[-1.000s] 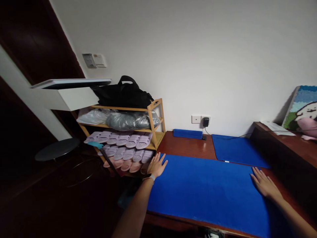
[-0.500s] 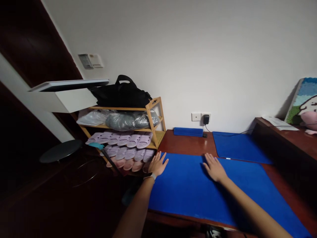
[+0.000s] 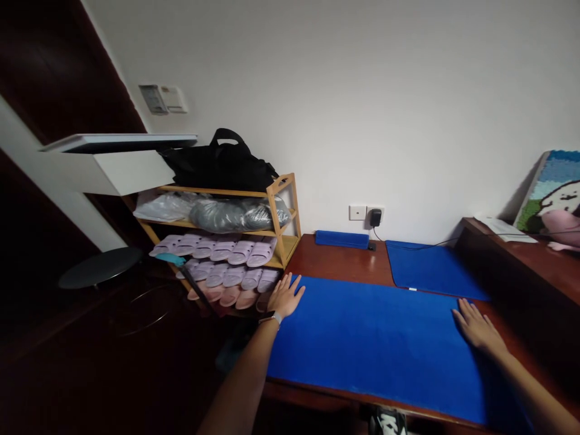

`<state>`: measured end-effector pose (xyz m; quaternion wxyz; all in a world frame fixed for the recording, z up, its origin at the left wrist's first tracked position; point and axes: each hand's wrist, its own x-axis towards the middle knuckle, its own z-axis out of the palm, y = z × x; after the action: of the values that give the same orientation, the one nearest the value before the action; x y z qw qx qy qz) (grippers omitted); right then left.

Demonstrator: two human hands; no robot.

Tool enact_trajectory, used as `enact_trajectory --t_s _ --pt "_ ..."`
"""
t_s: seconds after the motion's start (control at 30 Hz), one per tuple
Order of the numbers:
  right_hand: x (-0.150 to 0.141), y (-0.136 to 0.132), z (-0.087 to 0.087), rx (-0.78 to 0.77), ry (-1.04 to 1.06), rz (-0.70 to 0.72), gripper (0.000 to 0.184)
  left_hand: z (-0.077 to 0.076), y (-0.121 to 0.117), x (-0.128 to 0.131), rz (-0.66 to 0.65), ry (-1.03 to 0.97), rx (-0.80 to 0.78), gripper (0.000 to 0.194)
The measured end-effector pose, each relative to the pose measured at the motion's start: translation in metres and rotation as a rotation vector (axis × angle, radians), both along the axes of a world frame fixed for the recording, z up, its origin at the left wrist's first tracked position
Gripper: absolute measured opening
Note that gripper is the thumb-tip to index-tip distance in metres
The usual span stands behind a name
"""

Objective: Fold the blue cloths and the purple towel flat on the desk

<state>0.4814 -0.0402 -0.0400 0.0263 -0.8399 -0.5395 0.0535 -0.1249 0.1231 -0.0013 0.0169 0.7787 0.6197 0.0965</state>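
Note:
A large blue mat (image 3: pixel 371 338) lies flat along the front of the dark red-brown table (image 3: pixel 344 263). My left hand (image 3: pixel 284 296) rests at its far left corner with the fingers spread, a watch on the wrist. Over at the mat's far right corner is my right hand (image 3: pixel 480 329), palm down and fingers stretched out. Neither hand holds anything. Behind the large mat lies a smaller blue mat (image 3: pixel 435 266) with a white tag at its near edge. A folded or rolled blue cloth (image 3: pixel 342 239) sits against the wall.
Left of the table stands a wooden rack (image 3: pixel 283 241) with lilac slippers (image 3: pixel 224 248), plastic-wrapped bundles and a black bag (image 3: pixel 222 166). A black adapter (image 3: pixel 375 217) is plugged into the wall, its cable trailing right. A raised ledge (image 3: pixel 544 260) bounds the right side. A round stool (image 3: pixel 99 267) is far left.
My right hand has slid right across the large mat, from its middle to the right corner. My left hand keeps its place at the left corner. The view has shifted slightly.

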Motion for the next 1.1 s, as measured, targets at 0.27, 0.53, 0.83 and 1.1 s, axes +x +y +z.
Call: enact_trajectory --t_s 0.27,0.53,0.83,1.1 --pt "-0.097 0.015 0.026 0.247 0.003 0.08 0.077 0.022 -0.017 -0.01 -0.061 -0.002 0.022 0.061" --pt "-0.374 0.01 0.059 0.134 0.332 0.62 0.075 0.004 -0.104 -0.027 -0.241 0.019 0.085 0.056" --pt "-0.268 -0.025 0.03 0.107 0.176 0.392 0.08 0.003 -0.11 -0.029 -0.201 0.02 0.076 0.056" --pt "-0.008 -0.121 -0.023 0.135 0.085 0.125 0.08 0.004 -0.11 -0.027 -0.183 0.0 0.078 0.057"
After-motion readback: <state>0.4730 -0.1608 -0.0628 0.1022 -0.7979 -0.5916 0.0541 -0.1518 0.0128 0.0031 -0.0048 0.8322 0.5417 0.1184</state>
